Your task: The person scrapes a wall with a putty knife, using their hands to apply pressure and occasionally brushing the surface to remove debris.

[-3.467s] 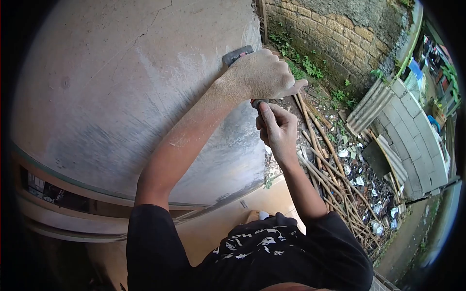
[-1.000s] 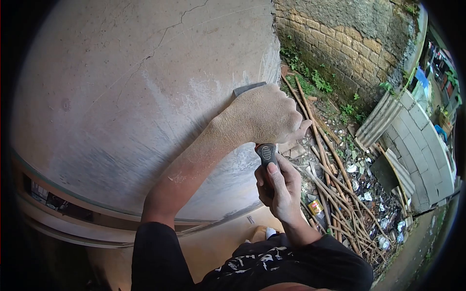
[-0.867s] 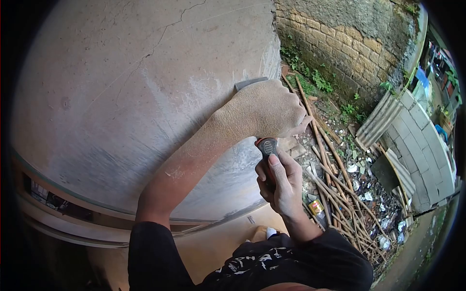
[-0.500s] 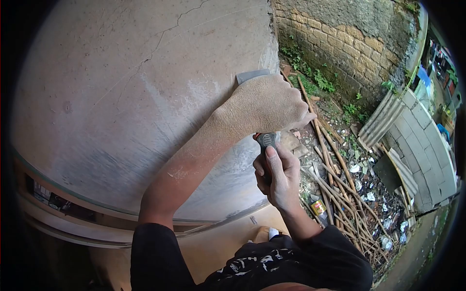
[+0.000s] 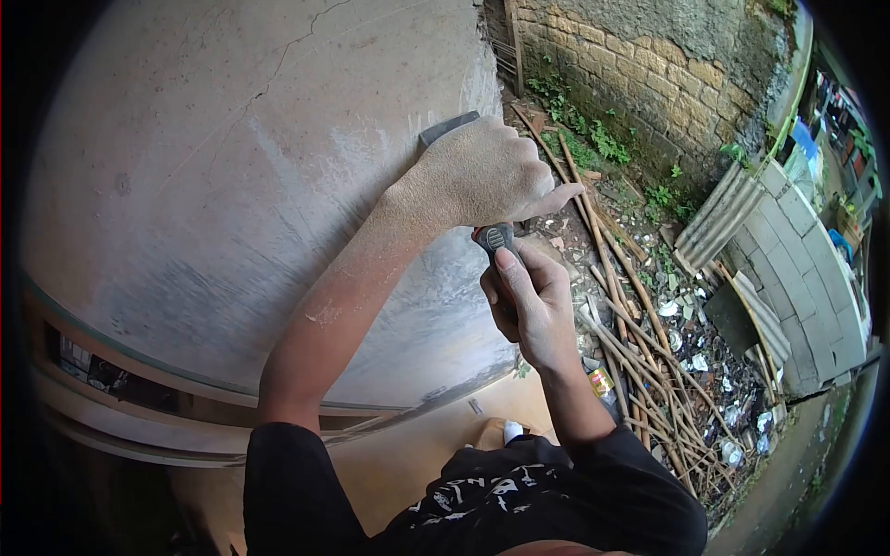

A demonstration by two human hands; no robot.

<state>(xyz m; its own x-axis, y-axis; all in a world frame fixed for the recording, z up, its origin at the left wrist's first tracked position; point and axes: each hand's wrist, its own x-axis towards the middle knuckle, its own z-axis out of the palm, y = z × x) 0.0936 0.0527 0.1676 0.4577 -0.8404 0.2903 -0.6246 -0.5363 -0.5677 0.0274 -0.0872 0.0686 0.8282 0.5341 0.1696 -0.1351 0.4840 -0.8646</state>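
Observation:
A scraper with a flat grey blade (image 5: 449, 126) and a dark handle (image 5: 496, 237) lies against the worn, dusty plaster wall (image 5: 176, 199). Dust coats my left hand (image 5: 487, 171), which is closed over the scraper just behind the blade, its thumb sticking out to the right. The fingers of that hand are largely hidden from above. Lower down, my right hand (image 5: 530, 301) wraps round the handle, thumb pressed along its top. Pale scrape marks and grey-blue patches show on the plaster around my left forearm.
Right of the wall's edge, bamboo poles (image 5: 640, 361) lie on littered ground. Behind them stand a mossy brick wall (image 5: 640, 79), a leaning corrugated sheet (image 5: 723, 218) and a grey block wall (image 5: 793, 269). A ledge (image 5: 139, 431) runs below the plaster at lower left.
The view has shifted, so the wall's edge and both hands appear further left and slightly higher. The scraper's blade now looks more tilted. Both hands keep their hold on it.

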